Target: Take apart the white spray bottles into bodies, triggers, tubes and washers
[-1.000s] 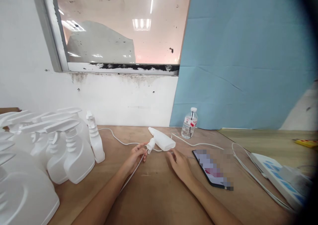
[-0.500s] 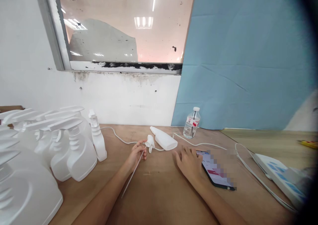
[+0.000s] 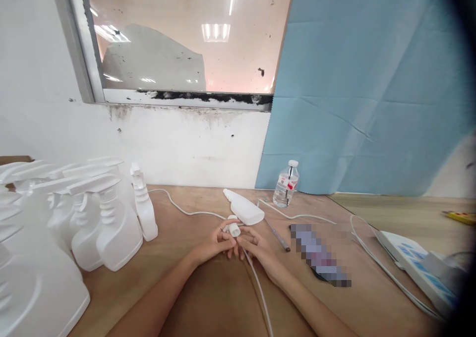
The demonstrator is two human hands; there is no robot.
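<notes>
A white trigger spray head (image 3: pixel 234 229) sits between my hands at the middle of the table. My left hand (image 3: pixel 222 239) grips it from the left, its round collar facing me. On the other side, my right hand (image 3: pixel 256 248) is closed around the upper end of a thin white dip tube (image 3: pixel 257 283), with fingertips close to the spray head. The tube curves down toward the bottom edge; whether it is seated in the head is hidden by my fingers. A white spray bottle body (image 3: pixel 246 209) without a head lies just behind my hands.
White spray bottles with heads fitted (image 3: pixel 119 228) crowd the left side. On the right are a slim screwdriver-like tool (image 3: pixel 279 240), a phone (image 3: pixel 320 257), and a power strip (image 3: pixel 412 260). A water bottle (image 3: pixel 286 184) stands near the wall; a white cable (image 3: pixel 193 212) crosses behind.
My right hand has moved left from beside the phone to the spray head and closed on the tube, uncovering the slim tool. The spray head has turned, and its tube now points down-right.
</notes>
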